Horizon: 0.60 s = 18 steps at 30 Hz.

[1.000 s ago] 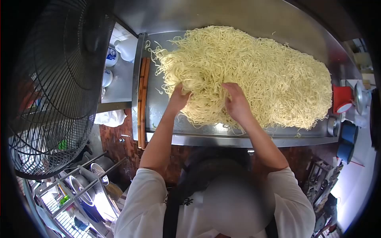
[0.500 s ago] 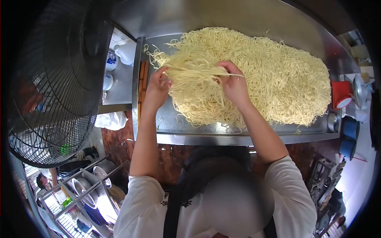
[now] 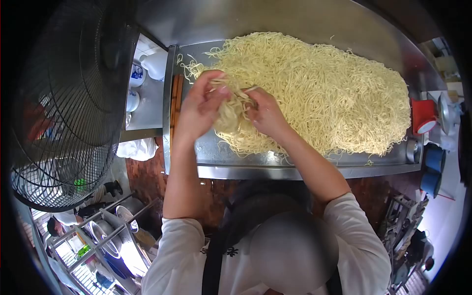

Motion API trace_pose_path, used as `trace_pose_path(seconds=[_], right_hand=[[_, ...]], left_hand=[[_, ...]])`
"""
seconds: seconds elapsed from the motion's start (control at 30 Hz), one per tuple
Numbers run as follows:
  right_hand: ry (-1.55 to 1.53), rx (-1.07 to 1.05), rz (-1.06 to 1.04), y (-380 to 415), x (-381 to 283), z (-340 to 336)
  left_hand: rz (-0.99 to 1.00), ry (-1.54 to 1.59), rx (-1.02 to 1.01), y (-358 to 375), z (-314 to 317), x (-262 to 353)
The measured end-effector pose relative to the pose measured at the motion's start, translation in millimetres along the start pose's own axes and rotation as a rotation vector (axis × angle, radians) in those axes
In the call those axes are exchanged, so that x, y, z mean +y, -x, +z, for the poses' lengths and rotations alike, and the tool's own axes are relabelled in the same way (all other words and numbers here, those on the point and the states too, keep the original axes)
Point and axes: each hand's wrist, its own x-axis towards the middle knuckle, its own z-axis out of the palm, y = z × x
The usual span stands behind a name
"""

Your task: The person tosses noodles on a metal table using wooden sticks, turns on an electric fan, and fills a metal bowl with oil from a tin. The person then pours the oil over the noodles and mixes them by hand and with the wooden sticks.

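left hand, right hand gripping noodle clump — held above left end of noodle pile, likely so strands hang free

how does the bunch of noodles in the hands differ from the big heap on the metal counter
The bunch is small and compact, while the heap is broad and covers much of the metal counter. The bunch is gathered between the left hand and right hand; the heap lies spread out. The bunch looks blurred, the heap sharper. Both are pale yellow, thin strands.
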Motion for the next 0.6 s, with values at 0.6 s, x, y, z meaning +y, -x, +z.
trace_pose_path(seconds=[0.6], right_hand=[[-0.448,0.189,-0.088,10.4,-17.1,9.1]], left_hand=[[-0.044,-0.11,0.136,11.3,10.7,35.4]])
